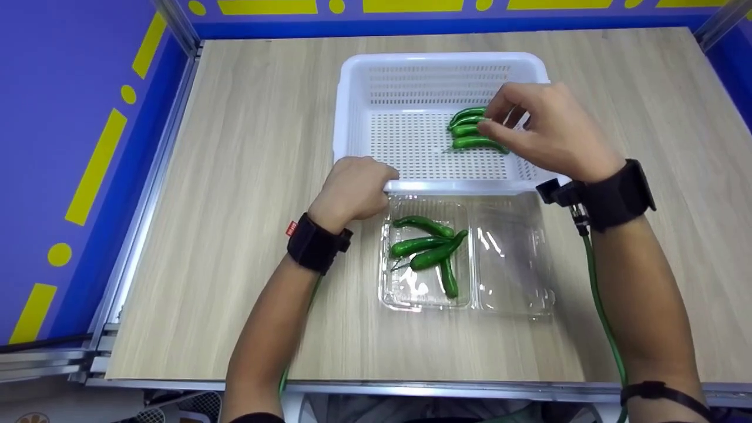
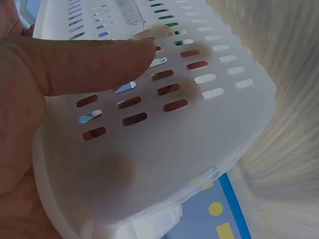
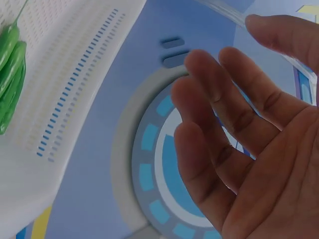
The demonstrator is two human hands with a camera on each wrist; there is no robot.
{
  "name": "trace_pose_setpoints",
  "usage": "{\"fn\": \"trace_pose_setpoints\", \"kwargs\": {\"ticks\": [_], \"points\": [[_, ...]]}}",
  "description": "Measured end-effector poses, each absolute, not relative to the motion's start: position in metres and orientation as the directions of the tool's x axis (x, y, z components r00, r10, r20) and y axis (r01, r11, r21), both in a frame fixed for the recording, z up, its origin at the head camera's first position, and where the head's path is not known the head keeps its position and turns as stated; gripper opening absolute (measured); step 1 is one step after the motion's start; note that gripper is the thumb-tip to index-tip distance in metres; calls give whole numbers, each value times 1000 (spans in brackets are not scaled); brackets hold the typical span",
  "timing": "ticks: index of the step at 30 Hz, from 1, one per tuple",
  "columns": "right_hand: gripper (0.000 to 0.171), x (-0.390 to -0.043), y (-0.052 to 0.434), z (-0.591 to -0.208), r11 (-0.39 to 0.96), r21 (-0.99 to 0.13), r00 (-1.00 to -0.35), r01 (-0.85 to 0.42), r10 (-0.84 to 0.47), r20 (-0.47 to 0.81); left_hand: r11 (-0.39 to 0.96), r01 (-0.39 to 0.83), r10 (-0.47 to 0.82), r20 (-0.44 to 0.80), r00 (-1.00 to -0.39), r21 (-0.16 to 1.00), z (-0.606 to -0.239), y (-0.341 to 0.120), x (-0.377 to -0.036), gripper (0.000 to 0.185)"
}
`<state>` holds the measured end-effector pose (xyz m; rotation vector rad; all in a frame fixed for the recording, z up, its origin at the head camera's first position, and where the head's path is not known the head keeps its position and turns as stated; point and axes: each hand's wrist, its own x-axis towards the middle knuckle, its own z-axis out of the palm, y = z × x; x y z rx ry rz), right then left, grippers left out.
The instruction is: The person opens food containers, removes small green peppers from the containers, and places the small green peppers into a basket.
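Note:
My left hand (image 1: 355, 187) grips the near left corner of a white perforated plastic basket (image 1: 446, 57). In the left wrist view the thumb lies along the basket's slotted wall (image 2: 149, 169). Above the basket's right side hovers my right hand (image 1: 546, 129), its fingers loosely bent and apart; in the right wrist view this hand (image 3: 259, 144) holds nothing. Several green chili peppers (image 1: 470, 143) lie side by side on the basket floor, partly hidden beneath it. Nearer to me, a clear hinged plastic container (image 1: 385, 296) lies unfolded, with several green chilies (image 1: 432, 257) in its left half.
The container's transparent lid (image 1: 511, 264) lies flat on the right. Everything rests on a wood-grain table (image 1: 252, 147) with a metal front edge. Blue-purple panels (image 1: 76, 88) with yellow marks border it. A green cable (image 1: 599, 305) runs along my right forearm.

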<state>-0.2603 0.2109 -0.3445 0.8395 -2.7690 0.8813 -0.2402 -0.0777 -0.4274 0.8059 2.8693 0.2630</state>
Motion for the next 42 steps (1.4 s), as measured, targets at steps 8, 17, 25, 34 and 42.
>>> {"fn": "trace_pose_setpoints", "kwargs": {"ticks": [8,17,25,34,42], "points": [[11,-233,199,-352,603,-484,-764,-635,-583,276,838,506,532,-103,-840,206,-426,-77,-241,23],[12,-216,187,-359,487,-452,-643,-747,-702,306,838,510,532,-85,-842,192,-428,-78,-241,22],[14,-208,182,-365,477,-457,-624,-751,-738,256,841,500,527,-99,-844,207,-429,-78,-240,20],[13,-204,178,-370,480,-441,-609,-759,-762,220,841,505,528,-96,-844,193,-428,-79,-240,20],[20,-198,171,-379,541,-421,-625,-728,-776,85,839,509,532,-88,-842,192,-427,-78,-240,18]]}}
